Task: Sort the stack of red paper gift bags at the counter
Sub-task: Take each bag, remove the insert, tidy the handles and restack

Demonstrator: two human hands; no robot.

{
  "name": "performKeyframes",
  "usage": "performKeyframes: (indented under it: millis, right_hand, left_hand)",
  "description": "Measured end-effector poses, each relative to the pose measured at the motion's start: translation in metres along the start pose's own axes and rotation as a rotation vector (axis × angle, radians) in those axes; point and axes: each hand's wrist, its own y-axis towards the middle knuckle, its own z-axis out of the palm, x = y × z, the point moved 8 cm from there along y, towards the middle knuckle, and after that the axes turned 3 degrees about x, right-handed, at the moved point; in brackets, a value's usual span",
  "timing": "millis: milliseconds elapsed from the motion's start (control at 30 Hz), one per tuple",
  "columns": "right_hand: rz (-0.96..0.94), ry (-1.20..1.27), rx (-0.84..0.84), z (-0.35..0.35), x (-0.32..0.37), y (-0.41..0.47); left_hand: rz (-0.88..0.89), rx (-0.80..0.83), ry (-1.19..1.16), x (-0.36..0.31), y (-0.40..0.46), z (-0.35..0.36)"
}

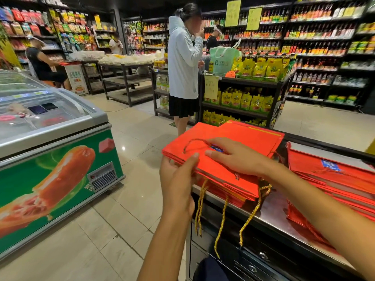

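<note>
A steel-topped counter (269, 218) runs from the lower middle toward the right, with dark drawers under its front edge. To its left, across a tiled aisle, stands a chest freezer (52, 159) with a sausage picture on its side. A person in a pale hooded top (183, 63) stands in the aisle beyond the counter's far-left corner, beside a low shelf of yellow packets (245, 98).

On the counter lie two piles of flat red paper bags. The stack in hand (239, 138) sits at the left end of the counter, jutting out past its left edge over the aisle, with gold cord handles (251, 218) hanging down the front. A second pile (328, 179) lies further right along the counter, one bag showing a blue label.

The top bag (205, 161) is the one being worked. The right hand (235, 157) lies flat on it, fingers extended and slightly spread, pressing down near a dark red cord handle. The left hand (177, 179) grips the near-left corner of the stack, thumb on top; the fingers underneath are hidden (so how many bags they hold I cannot tell).

The step looks like separating or squaring the top bag. Next would call for lifting only that one sheet clear without dragging the tangled cords, then laying it on the proper pile.
</note>
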Motion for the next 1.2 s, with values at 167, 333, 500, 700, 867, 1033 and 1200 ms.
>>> performKeyframes:
  millis: [167, 333, 500, 700, 867, 1033, 1200]
  right_hand:
    - [0.0, 0.514, -0.259, -0.056, 0.002, 0.006]
    - [0.06, 0.776, -0.494, -0.113, -0.01, 0.0]
    - [0.088, 0.459, -0.342, -0.1, -0.023, 0.005]
    - [0.185, -0.013, -0.083, -0.041, -0.051, 0.006]
    - [0.237, 0.141, -0.187, -0.042, -0.059, 0.011]
    - [0.216, -0.069, -0.155, -0.035, -0.045, 0.027]
    - [-0.098, -0.11, -0.075, -0.021, 0.0, 0.029]
  left_hand:
    - [0.389, 0.011, 0.337, -0.077, 0.028, 0.027]
    - [0.846, 0.166, 0.925, -0.111, 0.015, 0.079]
    - [0.888, 0.424, 1.408, -0.04, -0.004, 0.089]
    - [0.877, 0.594, 1.623, 0.026, -0.022, 0.076]
    - [0.953, 0.587, 1.429, 0.004, -0.037, 0.061]
    - [0.777, 0.165, 1.396, -0.04, -0.007, -0.01]
    - [0.663, 0.228, 1.23, -0.039, -0.004, -0.034]
